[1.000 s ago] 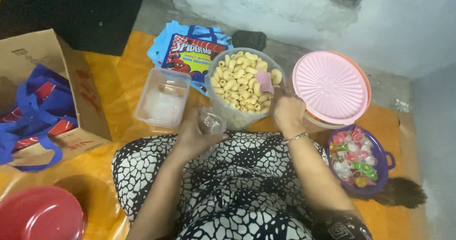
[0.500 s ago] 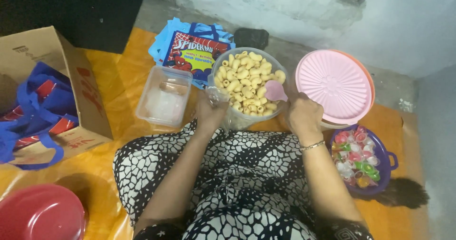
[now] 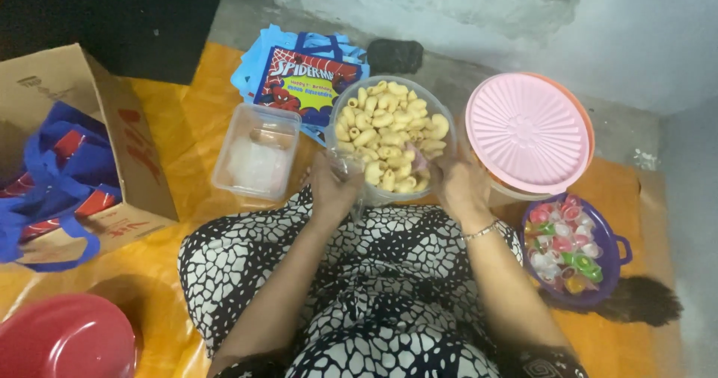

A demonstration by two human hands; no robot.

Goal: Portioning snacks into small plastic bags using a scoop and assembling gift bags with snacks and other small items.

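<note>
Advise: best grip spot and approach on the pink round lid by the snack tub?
Probably the pink lid at its right rim, from above. It lies flat on an orange container, its edge slightly overhanging, so fingers can hook under. The right side is open; the right hand and snack tub crowd the left.

Two hands, a left hand point(image 3: 334, 191) and a right hand point(image 3: 458, 187), meet at one clear tub point(image 3: 389, 135) heaped with pale snacks, too many to count. One empty clear box point(image 3: 256, 154) sits beside it. One pink lid point(image 3: 527, 131) covers one container. One purple bowl point(image 3: 617, 247) holds many small wrapped sweets. One cardboard box point(image 3: 127, 154) holds several blue bags point(image 3: 45, 176). One stack of printed bags point(image 3: 307, 79). One red lid point(image 3: 63, 340).
</note>
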